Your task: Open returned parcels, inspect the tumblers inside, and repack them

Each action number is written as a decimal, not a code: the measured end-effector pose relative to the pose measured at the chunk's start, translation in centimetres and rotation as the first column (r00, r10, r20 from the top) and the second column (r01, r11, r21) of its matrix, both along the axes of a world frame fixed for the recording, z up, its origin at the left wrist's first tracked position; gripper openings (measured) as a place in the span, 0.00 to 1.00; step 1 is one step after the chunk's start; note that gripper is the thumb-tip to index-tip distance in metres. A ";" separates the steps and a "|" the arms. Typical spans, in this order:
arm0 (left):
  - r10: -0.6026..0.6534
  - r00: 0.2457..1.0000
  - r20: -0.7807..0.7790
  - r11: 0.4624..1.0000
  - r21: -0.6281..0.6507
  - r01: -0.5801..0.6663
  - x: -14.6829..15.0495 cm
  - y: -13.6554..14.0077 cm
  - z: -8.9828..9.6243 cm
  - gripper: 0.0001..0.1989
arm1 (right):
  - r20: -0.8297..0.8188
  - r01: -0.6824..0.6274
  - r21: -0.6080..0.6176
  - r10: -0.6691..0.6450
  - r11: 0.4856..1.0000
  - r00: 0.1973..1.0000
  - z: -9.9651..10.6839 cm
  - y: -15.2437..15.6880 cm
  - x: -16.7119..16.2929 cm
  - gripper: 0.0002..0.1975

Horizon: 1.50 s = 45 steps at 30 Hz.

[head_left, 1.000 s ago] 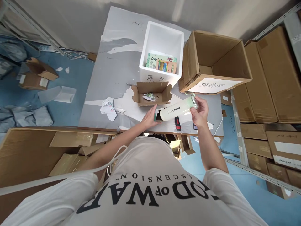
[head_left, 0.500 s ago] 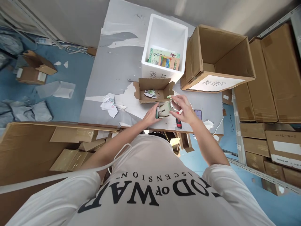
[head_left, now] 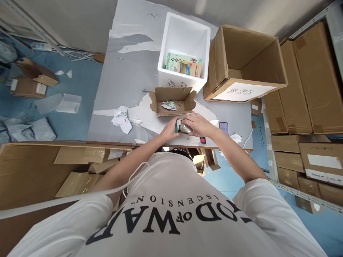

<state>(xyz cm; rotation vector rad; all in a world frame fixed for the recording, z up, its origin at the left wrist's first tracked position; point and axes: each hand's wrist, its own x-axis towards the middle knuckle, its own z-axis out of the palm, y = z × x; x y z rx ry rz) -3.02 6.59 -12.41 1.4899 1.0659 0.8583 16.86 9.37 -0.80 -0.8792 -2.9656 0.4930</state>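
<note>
Near the front edge of the table, my left hand (head_left: pixel 169 130) is closed on the left end of a small box with a dark green and white edge (head_left: pixel 177 126). My right hand (head_left: pixel 197 124) curls from above over a shiny, rounded silver object (head_left: pixel 184 128), which sits at or in that box's right side; its exact kind is unclear. Both hands nearly meet and cover much of the box. Just beyond them stands an open brown cardboard carton (head_left: pixel 175 111) with crumpled printed paper (head_left: pixel 169 105) in it.
A white foam box (head_left: pixel 164 43) holding printed packages and a large open cardboard box (head_left: pixel 242 93) with a handwritten label stand behind. Crumpled paper (head_left: pixel 122 119) lies left. A phone (head_left: pixel 223 128) and a red-and-black tool (head_left: pixel 203 140) lie right. Stacked cartons (head_left: pixel 318 157) fill the right-hand shelf.
My right hand has moved left and down with the silver object, up against the box in my left hand. The box's pale printed side is now covered. The view has shifted slightly.
</note>
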 end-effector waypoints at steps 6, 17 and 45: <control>0.065 0.997 0.044 0.998 -0.025 -0.064 -0.3 -0.4 -0.2 0.46 | -0.025 0.030 -0.007 -0.030 1.000 0.999 -1.3 0.2 0.5 0.34; 0.026 1.000 0.015 0.999 0.043 -0.027 -0.5 -0.1 -1.1 0.46 | 0.017 0.161 -0.092 -0.160 0.983 0.987 -4.3 0.0 0.9 0.37; -0.143 0.957 -0.251 0.946 0.250 0.207 -1.7 0.6 -0.1 0.20 | -0.454 0.351 -0.357 -0.490 0.865 0.744 -10.1 -2.9 1.9 0.23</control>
